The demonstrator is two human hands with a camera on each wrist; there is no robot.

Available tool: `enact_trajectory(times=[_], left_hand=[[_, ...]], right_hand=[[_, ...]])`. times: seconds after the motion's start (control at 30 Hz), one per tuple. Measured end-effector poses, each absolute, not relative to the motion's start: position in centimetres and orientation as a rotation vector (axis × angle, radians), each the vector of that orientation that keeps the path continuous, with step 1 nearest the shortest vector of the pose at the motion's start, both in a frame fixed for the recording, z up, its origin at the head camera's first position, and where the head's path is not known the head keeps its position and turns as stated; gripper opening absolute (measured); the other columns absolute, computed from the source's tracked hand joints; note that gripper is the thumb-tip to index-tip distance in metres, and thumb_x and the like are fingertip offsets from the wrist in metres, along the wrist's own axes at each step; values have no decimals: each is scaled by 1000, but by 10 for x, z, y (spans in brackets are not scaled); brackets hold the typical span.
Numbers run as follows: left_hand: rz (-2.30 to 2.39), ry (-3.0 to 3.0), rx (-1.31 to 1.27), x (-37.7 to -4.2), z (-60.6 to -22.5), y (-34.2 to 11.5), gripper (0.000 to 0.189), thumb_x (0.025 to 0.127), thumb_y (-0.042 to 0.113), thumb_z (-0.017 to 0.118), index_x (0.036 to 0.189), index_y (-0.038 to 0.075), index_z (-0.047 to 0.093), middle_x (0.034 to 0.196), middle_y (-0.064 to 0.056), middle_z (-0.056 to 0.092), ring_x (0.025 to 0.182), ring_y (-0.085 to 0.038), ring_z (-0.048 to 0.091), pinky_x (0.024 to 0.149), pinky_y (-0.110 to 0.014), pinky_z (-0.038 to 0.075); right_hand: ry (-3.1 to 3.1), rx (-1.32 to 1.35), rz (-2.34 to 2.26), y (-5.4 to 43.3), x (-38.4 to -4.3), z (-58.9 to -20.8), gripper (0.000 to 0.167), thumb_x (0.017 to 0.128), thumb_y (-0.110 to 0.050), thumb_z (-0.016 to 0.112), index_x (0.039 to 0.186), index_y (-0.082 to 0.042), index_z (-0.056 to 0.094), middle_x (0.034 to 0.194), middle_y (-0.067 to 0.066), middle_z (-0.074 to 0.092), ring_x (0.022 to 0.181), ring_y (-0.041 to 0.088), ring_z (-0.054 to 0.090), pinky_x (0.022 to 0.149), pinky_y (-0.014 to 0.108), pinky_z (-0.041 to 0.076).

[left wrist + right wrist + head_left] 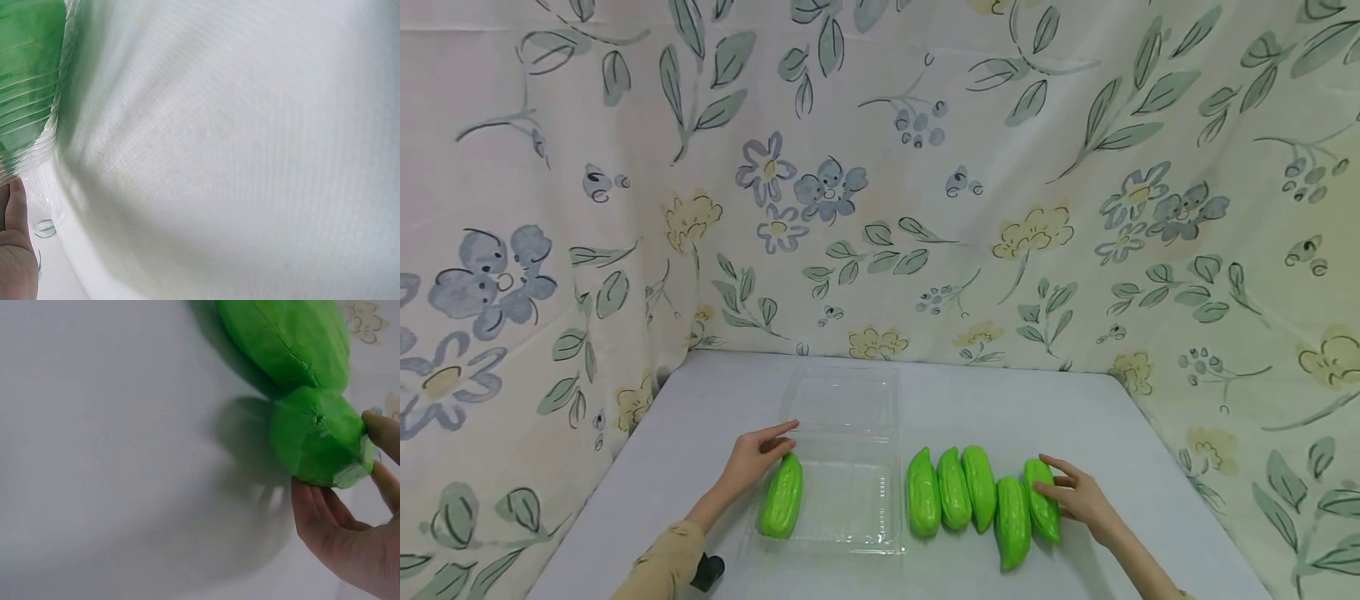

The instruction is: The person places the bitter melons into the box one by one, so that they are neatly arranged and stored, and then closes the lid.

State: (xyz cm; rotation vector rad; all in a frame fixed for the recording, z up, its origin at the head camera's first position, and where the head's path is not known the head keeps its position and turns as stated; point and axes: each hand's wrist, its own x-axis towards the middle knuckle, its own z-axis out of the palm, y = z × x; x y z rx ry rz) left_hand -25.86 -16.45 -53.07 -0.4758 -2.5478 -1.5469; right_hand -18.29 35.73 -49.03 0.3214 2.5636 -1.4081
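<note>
A clear plastic container [842, 546] with a hinged lid [846, 404] laid back stands on the table. Inside it, along the left side, lies a bright green ribbed gourd [782, 497], seen through the ridged wall in the left wrist view. My left hand [758, 457] reaches over the container's left edge by the gourd's upper tip, its fingers extended and touching the plastic. My right hand [1078, 498] grips the rightmost green gourd [1041, 500] of a row, thumb and fingers round it. In the right wrist view this gourd [319, 437] shows end-on, against its neighbour.
Several more green gourds [923, 493] lie side by side right of the container. A small black object [707, 573] sits by the left sleeve. Floral cloth [880, 208] surrounds the white table [985, 408] at the back and both sides.
</note>
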Motion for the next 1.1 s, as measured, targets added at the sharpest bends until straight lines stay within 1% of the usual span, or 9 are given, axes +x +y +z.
enact_trajectory(times=[0.17, 0.33, 0.5, 0.6, 0.67, 0.8, 0.9, 1.1], left_hand=[[-1538, -2545, -488, -259, -530, -164, 41, 90, 21, 66, 126, 4, 61, 125, -12, 64, 106, -28, 66, 82, -22, 55], [-1534, -2546, -484, -260, -531, -164, 41, 89, 22, 66, 126, 5, 61, 124, -11, 64, 106, -28, 66, 82, -24, 55], [-1516, -2556, -472, -260, -532, -164, 40, 89, 22, 66, 126, 7, 62, 124, -9, 65, 106, -27, 66, 82, -24, 55], [-1517, -2552, -469, -259, -532, -164, 39, 89, 22, 66, 125, 8, 63, 123, -9, 65, 104, -24, 67, 82, -21, 55], [-1522, -2548, -471, -259, -531, -164, 39, 89, 22, 66, 125, 7, 63, 123, -9, 65, 103, -23, 67, 81, -19, 54], [-1528, -2550, -468, -258, -530, -164, 39, 89, 21, 66, 126, 6, 62, 123, -9, 65, 103, -23, 67, 81, -18, 54], [-1536, -2547, -468, -258, -531, -164, 40, 89, 21, 66, 126, 6, 62, 124, -10, 65, 104, -25, 67, 81, -18, 54], [-1542, -2532, -486, -258, -531, -164, 39, 90, 19, 66, 126, 5, 62, 124, -11, 65, 104, -27, 67, 80, -14, 51]], right_hand=[[2566, 314, -1431, 361, -184, -487, 72, 90, -30, 66, 146, -3, 32, 134, 40, 40, 104, 28, 62, 79, 37, 57], [2549, 306, -1490, 361, -184, -481, 72, 91, -30, 64, 147, -2, 29, 135, 39, 40, 109, 31, 60, 84, 42, 56], [2541, 311, -1527, 358, -184, -473, 73, 93, -31, 62, 149, -2, 25, 138, 38, 39, 113, 32, 58, 87, 43, 54], [2534, 320, -1554, 356, -185, -468, 73, 93, -32, 61, 149, -4, 24, 140, 36, 37, 114, 29, 58, 88, 41, 54], [2532, 324, -1569, 356, -186, -466, 74, 93, -32, 61, 150, -4, 24, 140, 36, 37, 112, 24, 58, 88, 40, 54], [2530, 347, -1578, 355, -187, -466, 74, 92, -33, 62, 150, -5, 25, 140, 35, 37, 109, 19, 58, 88, 38, 54], [2533, 360, -1573, 354, -187, -465, 74, 92, -34, 62, 149, -5, 25, 140, 36, 37, 111, 23, 58, 88, 40, 54], [2532, 380, -1561, 350, -186, -464, 74, 92, -35, 62, 149, -6, 26, 141, 36, 34, 119, 35, 53, 89, 41, 54]])
